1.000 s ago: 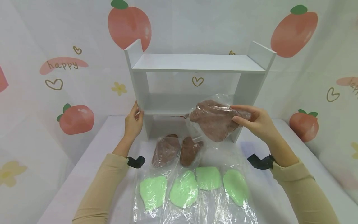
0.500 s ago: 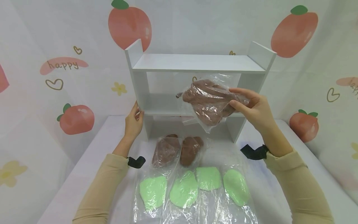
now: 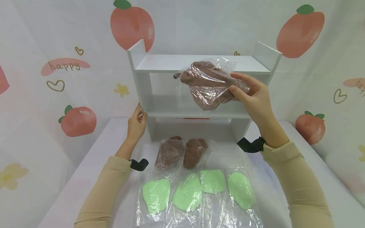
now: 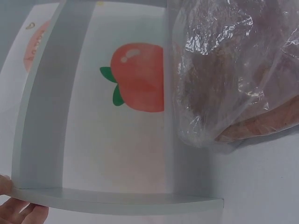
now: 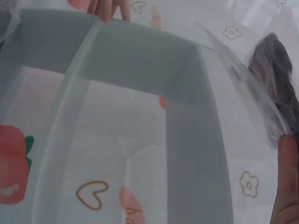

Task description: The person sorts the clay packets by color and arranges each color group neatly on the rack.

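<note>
My right hand [image 3: 253, 98] pinches the right end of a clear plastic bag holding a brown lump [image 3: 206, 84], raised in front of the white shelf's [image 3: 162, 63] upper opening and top board. In the right wrist view one finger [image 5: 287, 172] lies against this bag [image 5: 271, 60]. My left hand [image 3: 137, 125] holds the shelf's left side panel at middle-board height, fingers on the outer face and thumb by the front edge. Two more bagged brown lumps, a left one [image 3: 169, 153] and a right one [image 3: 195, 153], lie before the shelf's foot.
Flat green pieces [image 3: 156, 194] in several clear bags lie in a row on the white table [image 3: 94, 171], nearer me. Behind the shelf hangs a white backdrop [image 3: 199, 25] printed with fruit. The middle board [image 3: 171, 114] spans the shelf between its side panels.
My right hand has lifted the bagged brown lump from the lower opening up to the top board's front edge, moving slightly left. The left hand stays on the side panel.
</note>
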### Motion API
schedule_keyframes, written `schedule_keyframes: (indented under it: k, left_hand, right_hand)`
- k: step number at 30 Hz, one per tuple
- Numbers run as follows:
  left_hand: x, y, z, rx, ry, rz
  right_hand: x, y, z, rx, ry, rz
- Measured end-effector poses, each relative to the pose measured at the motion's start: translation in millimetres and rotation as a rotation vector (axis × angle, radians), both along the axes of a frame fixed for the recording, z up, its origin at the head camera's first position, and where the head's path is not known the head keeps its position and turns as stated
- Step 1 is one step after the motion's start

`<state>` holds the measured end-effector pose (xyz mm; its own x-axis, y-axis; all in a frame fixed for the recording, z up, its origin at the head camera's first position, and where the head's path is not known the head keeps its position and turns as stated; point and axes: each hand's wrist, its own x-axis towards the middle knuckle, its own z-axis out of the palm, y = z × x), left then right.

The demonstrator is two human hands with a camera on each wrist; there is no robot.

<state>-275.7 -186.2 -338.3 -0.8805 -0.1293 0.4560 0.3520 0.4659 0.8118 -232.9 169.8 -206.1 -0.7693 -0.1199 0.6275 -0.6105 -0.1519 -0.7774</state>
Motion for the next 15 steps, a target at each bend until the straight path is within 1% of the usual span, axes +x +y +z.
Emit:
schedule_keyframes:
  k: [8, 12, 15]
  left_hand:
    - [0.2, 0.5, 0.0, 0.0, 0.007, 0.006]
    - [-0.6, 0.6, -0.3, -0.002, 0.0, 0.011]
    - [-0.4, 0.7, 0.0, -0.006, -0.005, 0.013]
  right_hand:
    - [-11.5, -16.2, 7.0, -0.11, -0.014, 0.017]
    - [-15.8, -24.8, 9.4, -0.181, -0.038, 0.032]
    - [-18.1, -30.8, 11.1, -0.21, -0.058, 0.022]
